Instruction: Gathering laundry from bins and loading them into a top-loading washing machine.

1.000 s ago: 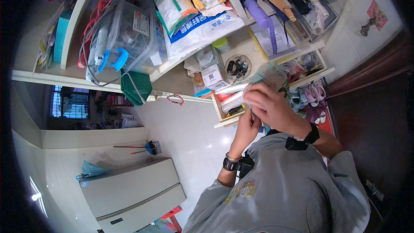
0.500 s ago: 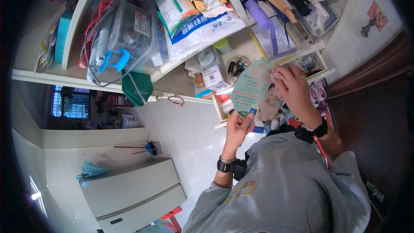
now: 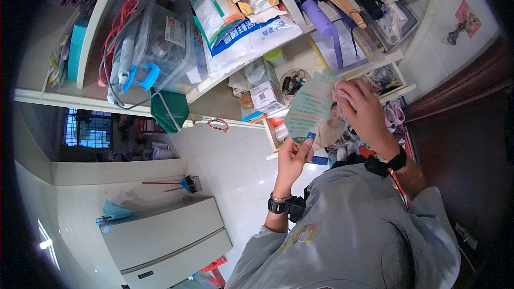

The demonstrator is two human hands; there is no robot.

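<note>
My left hand [image 3: 292,159] is closed around the blue handle of a flat plastic hand fan [image 3: 309,108], thumb on top. The fan is pale green with printed lines and a picture of a person on its right part. Bunched in my right hand [image 3: 367,111] is a pinkish cloth [image 3: 343,95], pressed against the upper right edge of the fan. My right fingers are curled over the cloth and hide part of it. Both wrists wear black bands.
Beyond the fan are drawers, one [image 3: 397,77] holding small items. Shelves above carry a clear plastic box [image 3: 163,43], a white and blue packet [image 3: 251,35] and a purple umbrella [image 3: 319,18]. A white box [image 3: 266,96] stands on the counter. A pale refrigerator [image 3: 160,233] is at lower left.
The fan has shifted slightly to the left and tilted a little. My right hand with the cloth has moved slightly left along it. My left grip stays on the handle.
</note>
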